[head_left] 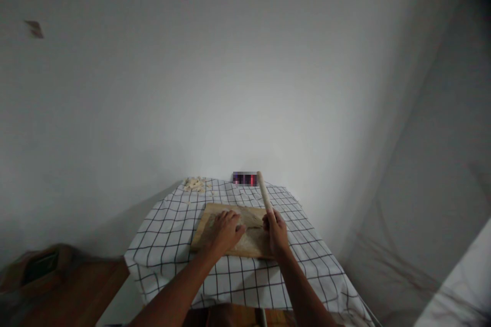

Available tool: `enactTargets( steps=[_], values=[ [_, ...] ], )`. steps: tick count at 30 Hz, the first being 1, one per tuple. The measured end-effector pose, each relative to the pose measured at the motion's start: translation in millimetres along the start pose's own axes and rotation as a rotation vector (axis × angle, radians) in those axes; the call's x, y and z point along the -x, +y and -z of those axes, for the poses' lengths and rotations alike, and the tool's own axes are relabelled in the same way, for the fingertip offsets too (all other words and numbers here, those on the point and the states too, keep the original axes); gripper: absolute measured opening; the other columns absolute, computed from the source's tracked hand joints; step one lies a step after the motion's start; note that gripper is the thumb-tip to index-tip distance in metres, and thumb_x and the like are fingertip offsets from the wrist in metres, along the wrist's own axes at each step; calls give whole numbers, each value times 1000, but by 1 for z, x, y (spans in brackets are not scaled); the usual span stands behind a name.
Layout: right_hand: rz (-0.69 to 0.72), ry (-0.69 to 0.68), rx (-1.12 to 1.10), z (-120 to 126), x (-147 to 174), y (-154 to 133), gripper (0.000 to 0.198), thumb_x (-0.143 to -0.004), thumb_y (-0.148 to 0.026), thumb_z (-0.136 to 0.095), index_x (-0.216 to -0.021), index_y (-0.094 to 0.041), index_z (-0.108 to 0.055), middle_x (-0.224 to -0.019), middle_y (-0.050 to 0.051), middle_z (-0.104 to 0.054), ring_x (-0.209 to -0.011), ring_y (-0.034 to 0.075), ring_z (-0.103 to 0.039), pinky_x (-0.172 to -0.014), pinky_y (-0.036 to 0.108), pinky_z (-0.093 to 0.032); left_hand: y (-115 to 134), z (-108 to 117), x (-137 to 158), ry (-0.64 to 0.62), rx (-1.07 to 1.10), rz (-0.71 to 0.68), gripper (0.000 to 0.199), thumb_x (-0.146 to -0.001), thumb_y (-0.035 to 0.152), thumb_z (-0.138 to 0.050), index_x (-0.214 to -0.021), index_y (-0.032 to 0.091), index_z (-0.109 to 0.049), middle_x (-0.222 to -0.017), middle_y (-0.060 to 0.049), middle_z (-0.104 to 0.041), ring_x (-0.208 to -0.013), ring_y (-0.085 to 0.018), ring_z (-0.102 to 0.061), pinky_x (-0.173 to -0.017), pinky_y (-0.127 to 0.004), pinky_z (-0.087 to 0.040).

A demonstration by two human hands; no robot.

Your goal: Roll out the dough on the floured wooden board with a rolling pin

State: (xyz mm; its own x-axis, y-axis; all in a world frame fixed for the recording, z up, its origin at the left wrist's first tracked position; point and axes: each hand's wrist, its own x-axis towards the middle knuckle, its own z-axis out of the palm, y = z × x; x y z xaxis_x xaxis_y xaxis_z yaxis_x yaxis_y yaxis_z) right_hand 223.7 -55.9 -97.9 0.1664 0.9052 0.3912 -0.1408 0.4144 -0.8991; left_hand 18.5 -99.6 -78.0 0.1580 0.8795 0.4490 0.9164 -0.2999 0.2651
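My right hand [276, 228] has its grip closed around the rolling pin [264, 192], whose free end points away from me, beside the board's right edge. My left hand [228, 227] is over the wooden board [200, 235]; I cannot tell if its grip pinches anything. Pale pieces [195, 184] lie at the far left of the bench, on the checked cloth [164, 230].

Left hand [228, 228], right hand [276, 228], that's two! One stick [264, 190] in the right fingers [267, 221], one board [200, 236] under the left; one cloth [164, 225] beneath; beyond, one pixelated object [245, 179], one heap of uncountably small pieces [195, 184].
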Motion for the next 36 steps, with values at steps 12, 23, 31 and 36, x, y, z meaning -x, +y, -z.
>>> enactTargets(
  steps=[12,23,31,36],
  values=[
    [-33,35,-85,-1,0,1,64,-86,-86,-79,-87,-23,-65,-74,-3,-62,-57,12,-51,-52,26,-41,0,-4,-3,-16,34,-28,32,-107,33,-66,-133,24,-81,-142,-10,-81,-137,-33,-69,-123,-51,-51],
    [-28,65,-100,-2,3,-6,52,-83,-71,-85,-93,-23,-67,-79,0,-69,-57,13,-54,-52,26,-43,-5,-10,-1,1,32,-69,30,-108,33,-65,-133,24,-81,-142,-11,-81,-137,-33,-70,-123,-52,-52],
    [-53,-10,60,-1,2,-3,58,-84,-77,-79,-106,-23,-71,-74,-2,-69,-54,15,-51,-48,27,-38,5,-5,2,37,58,-43,34,-104,28,-68,-136,24,-79,-139,-11,-81,-137,-33,-72,-124,-51,-55],
    [104,-106,383,-8,10,-14,61,-93,-78,-70,-113,-22,-85,-82,7,-79,-73,26,-70,-64,34,-52,-13,22,-6,255,148,-55,40,-106,19,-55,-138,27,-78,-143,-9,-80,-141,-29,-70,-129,-49,-53]
  ],
)
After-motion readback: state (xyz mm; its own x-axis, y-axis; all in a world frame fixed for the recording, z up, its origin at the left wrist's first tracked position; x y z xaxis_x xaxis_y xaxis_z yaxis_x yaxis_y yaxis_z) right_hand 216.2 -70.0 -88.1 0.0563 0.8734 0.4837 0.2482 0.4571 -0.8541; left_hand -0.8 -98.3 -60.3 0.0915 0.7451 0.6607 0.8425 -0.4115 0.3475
